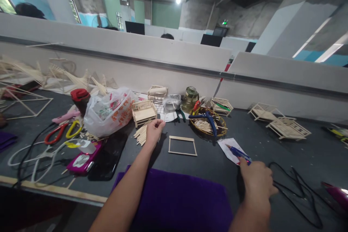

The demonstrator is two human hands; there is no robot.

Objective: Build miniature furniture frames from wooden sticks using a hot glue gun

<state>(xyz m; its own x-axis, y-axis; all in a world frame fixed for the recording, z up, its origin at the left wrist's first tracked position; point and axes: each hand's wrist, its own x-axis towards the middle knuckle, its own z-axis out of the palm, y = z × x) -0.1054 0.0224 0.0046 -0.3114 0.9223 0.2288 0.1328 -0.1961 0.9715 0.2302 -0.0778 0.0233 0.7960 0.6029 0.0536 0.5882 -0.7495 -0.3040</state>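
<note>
My left hand (154, 132) is raised beside a pile of thin wooden sticks (140, 136). Its thumb and fingers are pinched together, and whatever may be between them is too small to make out. A rectangular frame of wooden sticks (182, 139) lies flat on the dark table, to the right of this hand. Farther right, my right hand (257, 179) has its fingertips closed at the handle end of blue-handled pliers (237, 153). The pliers rest over a white sheet of paper (227, 148), their tips pointing away from me.
A wicker basket (223, 130) holds sticks and tools. Behind are a small wooden model bed (144, 111), a jar (190, 99) and more models (289, 128). At left are a plastic bag (108, 114), scissors (56, 134) and a phone (108, 159). Purple cloth (179, 199) lies nearest me.
</note>
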